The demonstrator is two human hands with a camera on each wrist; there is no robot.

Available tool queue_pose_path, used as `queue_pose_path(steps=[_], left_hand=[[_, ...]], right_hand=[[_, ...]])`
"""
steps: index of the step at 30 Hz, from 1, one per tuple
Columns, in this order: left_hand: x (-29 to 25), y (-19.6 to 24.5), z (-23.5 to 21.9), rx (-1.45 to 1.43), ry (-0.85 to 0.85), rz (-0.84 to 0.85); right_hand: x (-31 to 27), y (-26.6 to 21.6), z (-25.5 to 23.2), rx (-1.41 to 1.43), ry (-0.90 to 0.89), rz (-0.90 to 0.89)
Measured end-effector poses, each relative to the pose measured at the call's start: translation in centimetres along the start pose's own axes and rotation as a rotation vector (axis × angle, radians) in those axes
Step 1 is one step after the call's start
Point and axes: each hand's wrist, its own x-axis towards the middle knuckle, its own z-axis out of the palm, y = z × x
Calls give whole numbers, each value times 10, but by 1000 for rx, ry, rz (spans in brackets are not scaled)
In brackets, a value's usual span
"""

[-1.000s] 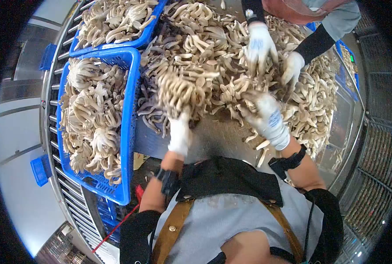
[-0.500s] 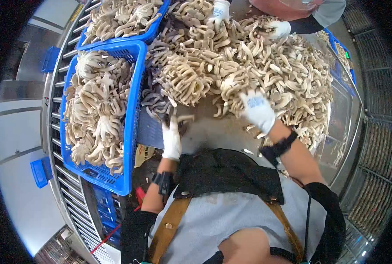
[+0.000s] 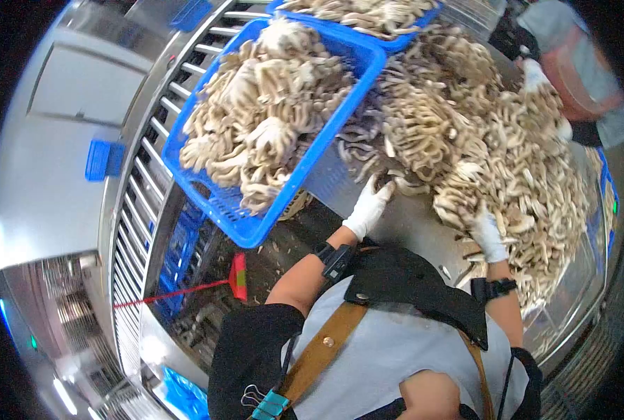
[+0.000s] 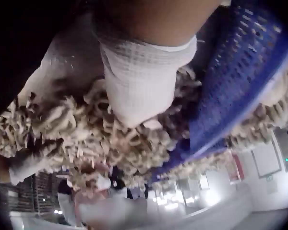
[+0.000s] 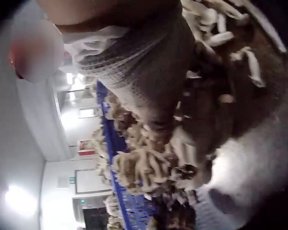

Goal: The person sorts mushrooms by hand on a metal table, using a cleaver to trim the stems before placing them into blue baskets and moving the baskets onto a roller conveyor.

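My gloved left hand [image 3: 369, 210] is low over the metal table, just in front of the mushroom pile, thumb and forefinger spread beside a loose mushroom [image 3: 411, 184]. My gloved right hand [image 3: 490, 236] grips the right side of a pale mushroom clump [image 3: 458, 196] at the pile's near edge; its fingertips are partly hidden among the stems. A larger cluster of oyster-type mushrooms [image 3: 420, 133] lies between and beyond my hands. In the right wrist view a clump [image 5: 141, 167] shows just past the glove [image 5: 149, 91].
A blue basket [image 3: 326, 150] full of mushroom clumps stands left on a roller conveyor [image 3: 154, 147], a second basket [image 3: 403, 43] behind it. Across the table [image 3: 403, 227] another person's gloved hand [image 3: 534, 75] is at the pile. A red-handled tool [image 3: 237, 276] is below.
The view has swung left, bringing more of the basket and conveyor in. My left hand has left the large cluster and drawn back to the table. My right hand has moved onto the nearer clump.
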Motion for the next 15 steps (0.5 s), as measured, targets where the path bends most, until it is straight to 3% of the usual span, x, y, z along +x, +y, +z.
queue_pose_path(steps=[1,2,3,6,8,9,11,13,15], left_hand=[[-11,22,-7,119,27,122],[-26,52,-14,246,48,238],[-45,86,-30,469,63,138],[-74,112,-77,472,260,288],[-82,117,-98,414,386,349],[-82,124,-103,359,422,342],[-88,135,-95,312,427,335],[-87,113,-95,292,322,262],[-90,108,-80,456,216,248]], right_hand=[[0,-23,-72,345,-245,240],[1,-23,-94,450,-107,278],[2,-21,-100,560,32,325],[42,-6,-88,216,621,2],[72,26,-44,217,278,43],[75,-16,-69,487,70,139],[73,-48,-63,73,40,143],[61,-56,-51,71,46,67],[45,-75,-71,236,-95,-24]])
